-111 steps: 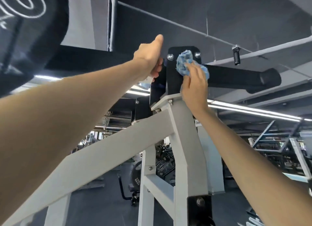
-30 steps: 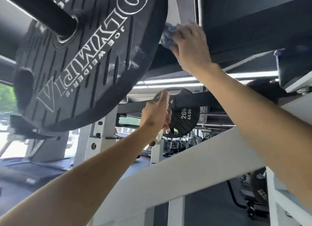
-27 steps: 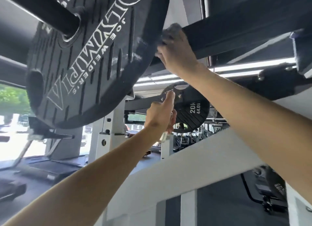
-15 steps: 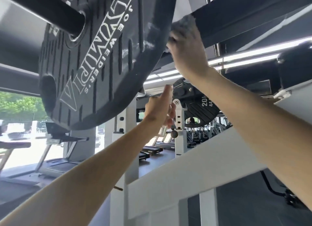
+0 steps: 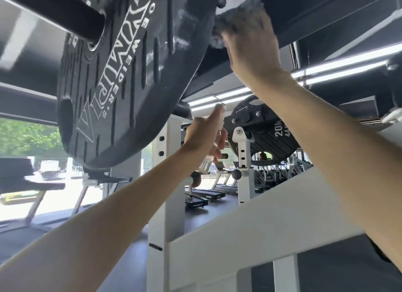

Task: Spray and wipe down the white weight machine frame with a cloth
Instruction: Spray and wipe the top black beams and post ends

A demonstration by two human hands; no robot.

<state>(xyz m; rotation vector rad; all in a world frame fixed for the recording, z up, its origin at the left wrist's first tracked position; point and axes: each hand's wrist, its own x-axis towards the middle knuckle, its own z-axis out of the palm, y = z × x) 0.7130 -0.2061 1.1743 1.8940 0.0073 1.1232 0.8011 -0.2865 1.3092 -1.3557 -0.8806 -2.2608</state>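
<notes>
Cloth [image 5: 237,13] bunched above gripping right hand [image 5: 250,43]; left hand [image 5: 204,137] apparently grips spray bottle [image 5: 205,164].

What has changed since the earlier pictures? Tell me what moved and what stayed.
The right hand has carried the cloth from the top of the white frame leftward along the black arm, to just beside the rim of the big weight plate, and holds it there. Nothing was picked up or released. The left hand still holds the spray bottle raised.
</notes>
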